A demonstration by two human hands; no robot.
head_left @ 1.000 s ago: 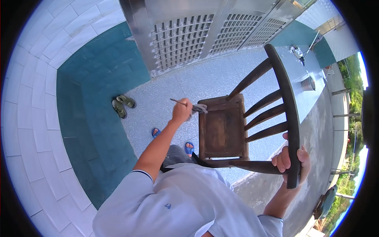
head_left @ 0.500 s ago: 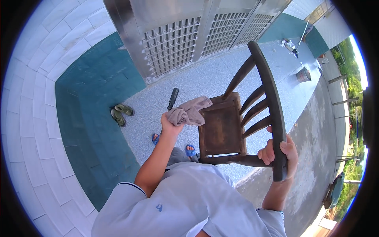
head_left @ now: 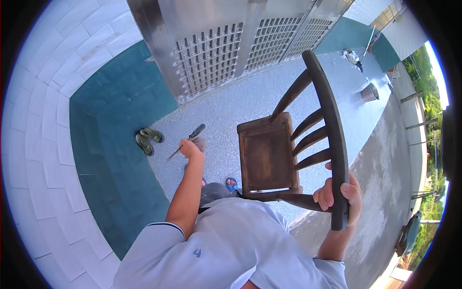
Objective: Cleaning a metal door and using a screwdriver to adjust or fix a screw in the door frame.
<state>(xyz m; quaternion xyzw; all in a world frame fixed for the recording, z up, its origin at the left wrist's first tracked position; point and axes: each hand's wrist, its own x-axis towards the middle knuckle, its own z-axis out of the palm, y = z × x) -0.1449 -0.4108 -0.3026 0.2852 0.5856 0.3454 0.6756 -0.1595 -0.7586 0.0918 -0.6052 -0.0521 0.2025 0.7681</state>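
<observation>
A dark wooden chair (head_left: 265, 159) with a slatted back stands in front of me, its curved top rail slanting up on the right. My right hand (head_left: 342, 193) is wrapped round the near end of that rail. Out to the left, my left hand (head_left: 189, 148) is closed on what looks like a screwdriver (head_left: 196, 130), with a dark handle and a long thin metal shaft (head_left: 173, 153). A bunched greyish-mauve cloth (head_left: 199, 143) shows beside the same hand, mostly hidden behind it.
Green shoes (head_left: 149, 139) sit by the teal tiled wall (head_left: 115, 120) at left. Metal doors with grilles (head_left: 209, 58) rise ahead. A bucket (head_left: 370, 91) stands far right on the speckled floor (head_left: 221, 111), which borders grey concrete (head_left: 380, 192).
My left hand has swung left and away from the chair seat with the screwdriver and cloth. The cloth is now mostly hidden and the thin shaft shows. My right hand keeps its grip.
</observation>
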